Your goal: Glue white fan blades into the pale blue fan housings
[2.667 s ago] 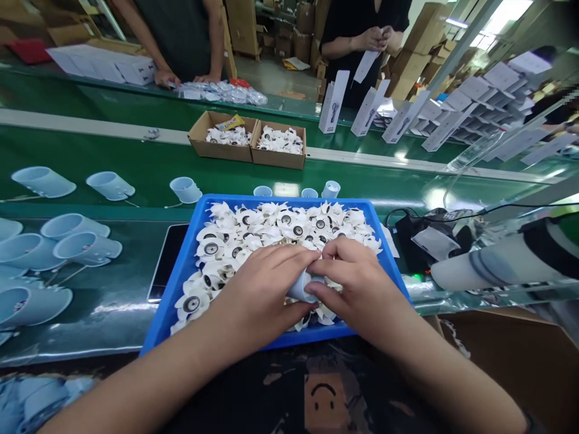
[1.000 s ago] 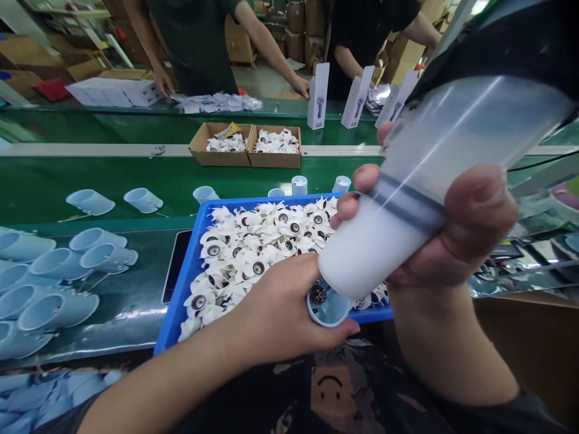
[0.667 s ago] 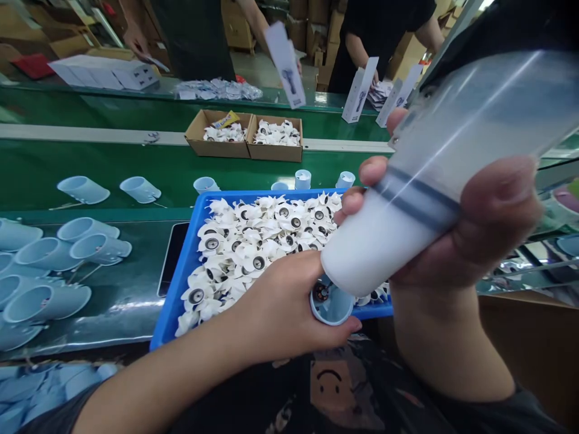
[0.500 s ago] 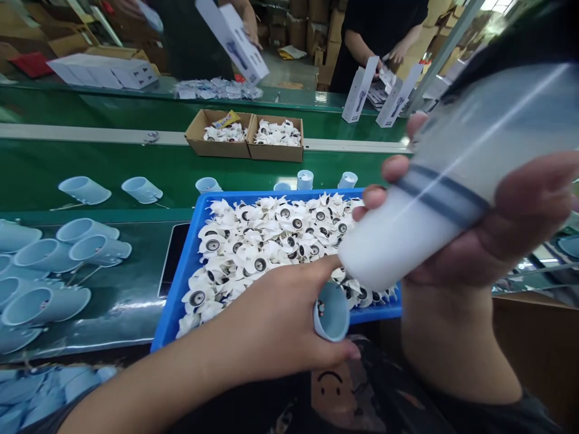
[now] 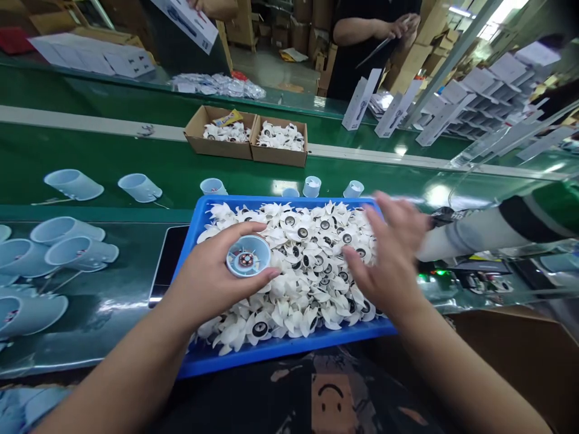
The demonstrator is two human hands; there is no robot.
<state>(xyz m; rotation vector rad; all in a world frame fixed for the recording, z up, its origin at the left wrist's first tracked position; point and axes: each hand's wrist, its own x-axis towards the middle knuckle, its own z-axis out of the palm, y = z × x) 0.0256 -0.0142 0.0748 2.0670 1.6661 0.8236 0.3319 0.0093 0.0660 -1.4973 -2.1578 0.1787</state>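
My left hand (image 5: 212, 280) grips a small pale blue cup-shaped housing (image 5: 248, 255), its open end facing up with a motor hub visible inside. It is held over the left part of a blue tray (image 5: 271, 351) heaped with white fan blades (image 5: 307, 265). My right hand (image 5: 391, 256) hovers over the tray's right side, fingers spread and blurred by motion, holding nothing. The white cylindrical tool (image 5: 470, 232) lies to the right of the tray, beyond my right hand.
Several pale blue housings (image 5: 63, 241) lie on the green conveyor (image 5: 113, 163) at the left, a few more stand behind the tray. Two cardboard boxes (image 5: 246, 141) of fan blades sit further back. Other people handle white cartons (image 5: 359, 99) across the belt. A dark tablet (image 5: 165, 262) lies left of the tray.
My right hand put the white cylindrical tool down at the right and came back open over the blades. My left hand lifted the housing and turned its open end up.
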